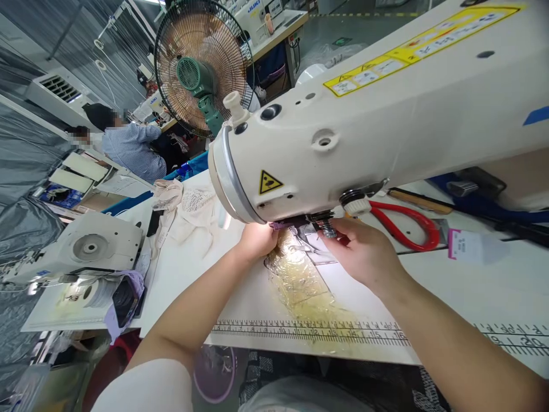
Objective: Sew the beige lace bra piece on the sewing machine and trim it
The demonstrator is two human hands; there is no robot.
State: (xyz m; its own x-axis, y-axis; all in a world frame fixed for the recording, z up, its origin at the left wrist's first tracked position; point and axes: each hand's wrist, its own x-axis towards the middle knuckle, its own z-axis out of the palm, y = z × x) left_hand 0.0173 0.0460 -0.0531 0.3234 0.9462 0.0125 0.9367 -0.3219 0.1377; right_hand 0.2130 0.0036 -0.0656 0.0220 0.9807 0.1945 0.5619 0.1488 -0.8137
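Note:
A white sewing machine (386,97) fills the upper right; its head hangs over a white table (193,274) with a printed ruler (309,332) along the front edge. My left hand (256,239) reaches under the machine head, fingers curled on a small purple piece of fabric at the needle. My right hand (364,252) lies just right of the needle, fingers bent and pressing down by the presser foot (326,226). A patch of yellowish, shiny transparent tape (302,280) covers the table between my hands and the ruler. The fingertips of both hands are hidden under the machine.
Red-handled scissors (407,223) lie behind my right hand, with a pink label (465,245) beside them. Pale lace fabric (184,212) is piled at the left. A second machine (92,246) stands further left, a green fan (201,66) behind, and a seated person (131,146) works beyond.

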